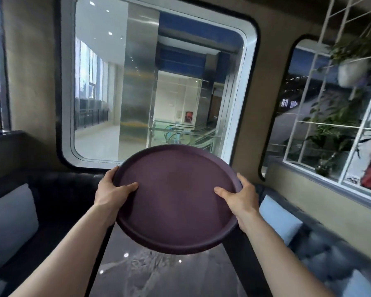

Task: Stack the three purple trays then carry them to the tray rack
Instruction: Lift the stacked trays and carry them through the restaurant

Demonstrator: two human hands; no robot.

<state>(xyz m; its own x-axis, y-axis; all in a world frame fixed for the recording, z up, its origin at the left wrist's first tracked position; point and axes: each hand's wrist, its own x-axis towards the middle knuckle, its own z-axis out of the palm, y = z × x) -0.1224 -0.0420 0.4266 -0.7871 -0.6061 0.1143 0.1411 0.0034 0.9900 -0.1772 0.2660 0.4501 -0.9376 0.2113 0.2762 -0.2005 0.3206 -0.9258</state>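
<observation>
A round purple tray stack (176,202) is held up in the air above a dark marble table (159,275), in the middle of the view. At its lower rim a second edge shows beneath the top tray; how many trays are stacked I cannot tell. My left hand (114,189) grips the left rim with the thumb lying on the tray's surface. My right hand (240,198) grips the right rim the same way. The stack tilts slightly toward me. No tray rack is in view.
Dark sofas flank the table, with a grey cushion (9,224) on the left and pale blue cushions (278,219) on the right. A large rounded window (159,82) is straight ahead. A white lattice with potted plants (349,69) stands at right.
</observation>
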